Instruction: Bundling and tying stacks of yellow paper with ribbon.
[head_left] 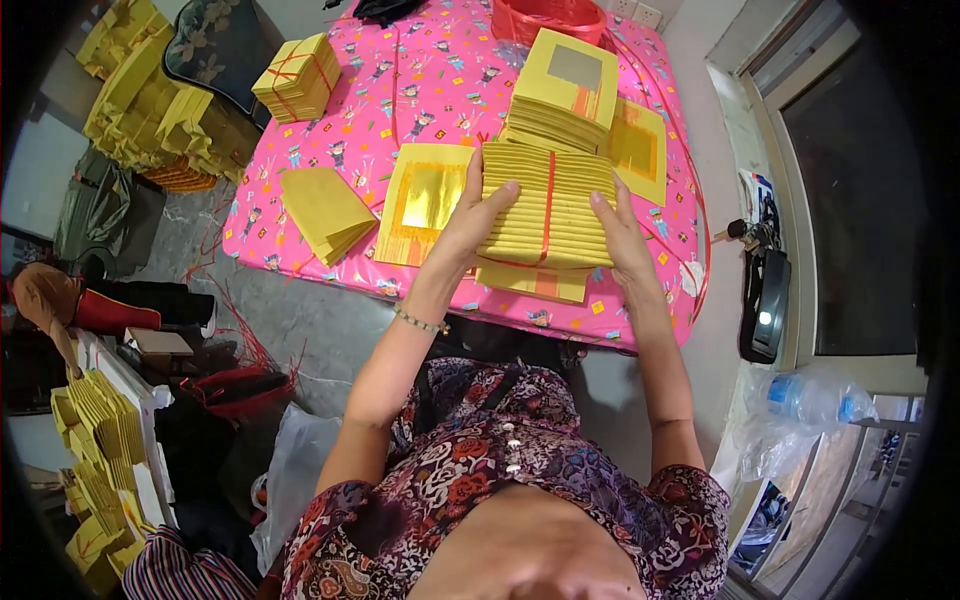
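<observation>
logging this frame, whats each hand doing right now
left hand: closed on the left side of the paper stack.
right hand: closed on the right side of the same stack.

Near the middle of the frame, the left hand (470, 222) and the right hand (620, 240) grip both sides of a yellow paper bundle (548, 205) tied with a red string (547, 215). Under it lies a pink patterned cloth (420, 90). A gold-foil sheet (425, 200) lies just left.
</observation>
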